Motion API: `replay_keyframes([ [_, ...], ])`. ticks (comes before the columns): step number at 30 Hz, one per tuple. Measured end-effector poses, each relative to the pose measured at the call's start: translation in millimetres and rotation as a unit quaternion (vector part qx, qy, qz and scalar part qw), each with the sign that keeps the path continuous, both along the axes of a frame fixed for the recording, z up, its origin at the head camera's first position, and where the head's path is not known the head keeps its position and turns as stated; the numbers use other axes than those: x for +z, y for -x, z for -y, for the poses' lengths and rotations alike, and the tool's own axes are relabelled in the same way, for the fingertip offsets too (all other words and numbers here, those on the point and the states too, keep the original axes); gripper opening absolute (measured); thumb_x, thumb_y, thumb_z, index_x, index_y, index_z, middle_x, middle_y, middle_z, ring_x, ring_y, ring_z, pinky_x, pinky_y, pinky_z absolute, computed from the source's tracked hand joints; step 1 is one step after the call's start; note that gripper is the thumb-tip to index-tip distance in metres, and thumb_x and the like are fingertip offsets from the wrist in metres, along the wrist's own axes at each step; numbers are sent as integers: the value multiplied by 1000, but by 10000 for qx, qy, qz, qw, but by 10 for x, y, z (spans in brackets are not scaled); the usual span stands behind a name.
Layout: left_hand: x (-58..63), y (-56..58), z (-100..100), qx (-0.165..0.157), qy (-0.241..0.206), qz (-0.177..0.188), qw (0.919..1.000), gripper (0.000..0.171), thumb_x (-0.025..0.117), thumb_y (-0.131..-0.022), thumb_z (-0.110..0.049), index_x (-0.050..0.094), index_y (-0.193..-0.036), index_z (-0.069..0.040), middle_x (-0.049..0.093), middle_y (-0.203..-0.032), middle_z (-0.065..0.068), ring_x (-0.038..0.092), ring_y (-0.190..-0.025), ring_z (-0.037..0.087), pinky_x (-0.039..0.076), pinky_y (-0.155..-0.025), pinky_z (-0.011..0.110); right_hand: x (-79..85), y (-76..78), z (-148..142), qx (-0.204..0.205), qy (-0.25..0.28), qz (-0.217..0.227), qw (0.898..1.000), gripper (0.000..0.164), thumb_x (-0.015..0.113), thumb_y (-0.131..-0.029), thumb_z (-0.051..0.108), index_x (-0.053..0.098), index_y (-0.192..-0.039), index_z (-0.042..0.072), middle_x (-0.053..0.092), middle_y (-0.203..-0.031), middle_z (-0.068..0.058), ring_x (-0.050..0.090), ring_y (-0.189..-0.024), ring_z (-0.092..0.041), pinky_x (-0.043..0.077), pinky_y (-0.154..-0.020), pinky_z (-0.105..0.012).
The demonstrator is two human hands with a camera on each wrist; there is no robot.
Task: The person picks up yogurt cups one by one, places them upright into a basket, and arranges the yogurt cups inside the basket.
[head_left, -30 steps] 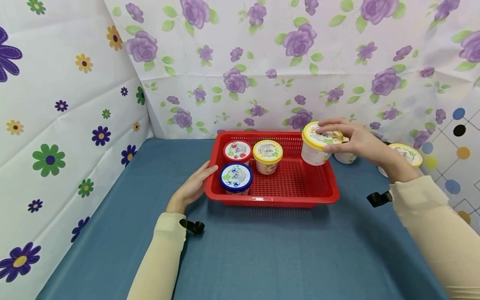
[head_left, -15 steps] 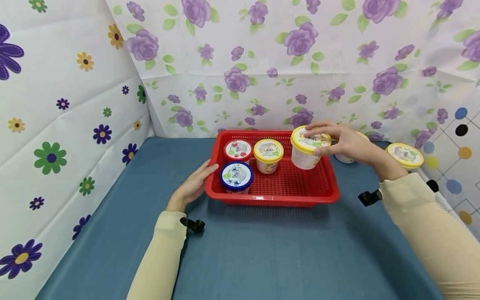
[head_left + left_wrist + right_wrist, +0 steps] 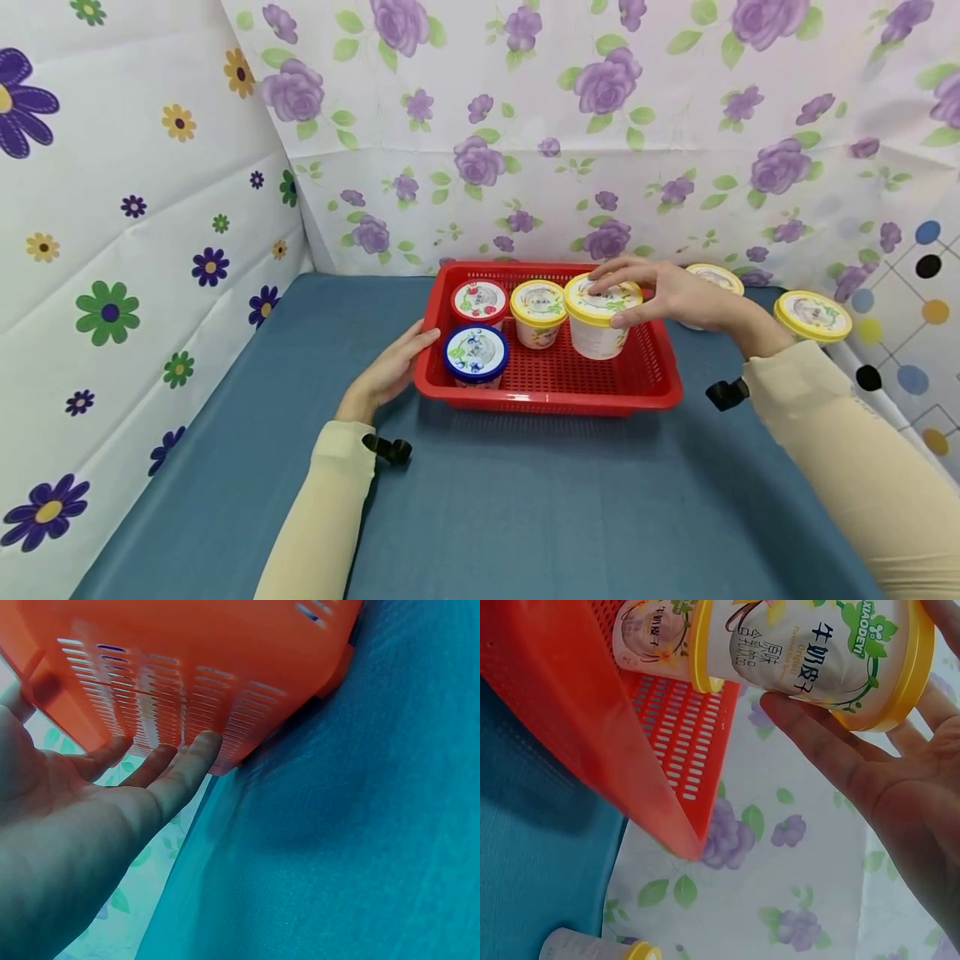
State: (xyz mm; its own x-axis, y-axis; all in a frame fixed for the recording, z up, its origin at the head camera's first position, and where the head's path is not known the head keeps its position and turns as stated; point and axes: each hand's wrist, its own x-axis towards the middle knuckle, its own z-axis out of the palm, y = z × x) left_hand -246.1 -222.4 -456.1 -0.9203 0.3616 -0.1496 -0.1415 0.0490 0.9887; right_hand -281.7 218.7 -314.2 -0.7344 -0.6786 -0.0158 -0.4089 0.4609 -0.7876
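My right hand [image 3: 678,293] holds a yellow-lidded paper cup [image 3: 597,335] by its lid, fingers and thumb spread around the edge. This cup is over the right half of a red plastic basket [image 3: 551,398]; whether its base touches the basket floor cannot be told. Just left of it stands another yellow-lidded cup [image 3: 537,321]. A red-lidded cup [image 3: 478,302] and a blue-lidded cup [image 3: 476,354] fill the basket's left end. My left hand [image 3: 386,371] grips the basket's left end, its thumb at the rim and its fingers [image 3: 184,776] against the slotted outer wall.
Behind my right hand stands a yellow-lidded cup [image 3: 716,277], partly hidden. Another yellow-lidded cup [image 3: 813,317] is farther right, beyond my wrist. Flower-printed sheets [image 3: 480,200] border the blue tablecloth [image 3: 480,500] at the back and left.
My right hand has carried the cup leftward and lower, from the basket's right edge to beside the yellow-lidded cup inside. My left hand has stayed on the basket.
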Motion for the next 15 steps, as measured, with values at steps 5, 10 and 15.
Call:
replay_keyframes([
  [5,-2,4,-2,18,-8,15,10000,73,53,-107,-48,20,-166,-23,51,-153,13,60,-128,25,52,-105,41,-19,-2,81,15,-99,48,9999,46,80,-91,24,71,-136,22,47,-153,1,34,-144,-25,46,-105,-53],
  [10,-23,18,-4,27,-56,-13,10000,70,53,-107,-46,22,-166,-23,52,-151,14,62,-125,25,53,-104,40,-67,35,155,219,-216,101,9995,47,80,-90,25,70,-136,23,47,-154,0,34,-144,-26,41,-109,-58],
  [15,-30,25,2,38,-78,36,10000,71,53,-107,-47,21,-166,-23,51,-152,14,60,-127,25,53,-104,40,-101,66,218,580,-205,38,9981,45,78,-93,21,69,-138,20,48,-153,-2,37,-144,-25,38,-111,-59],
])
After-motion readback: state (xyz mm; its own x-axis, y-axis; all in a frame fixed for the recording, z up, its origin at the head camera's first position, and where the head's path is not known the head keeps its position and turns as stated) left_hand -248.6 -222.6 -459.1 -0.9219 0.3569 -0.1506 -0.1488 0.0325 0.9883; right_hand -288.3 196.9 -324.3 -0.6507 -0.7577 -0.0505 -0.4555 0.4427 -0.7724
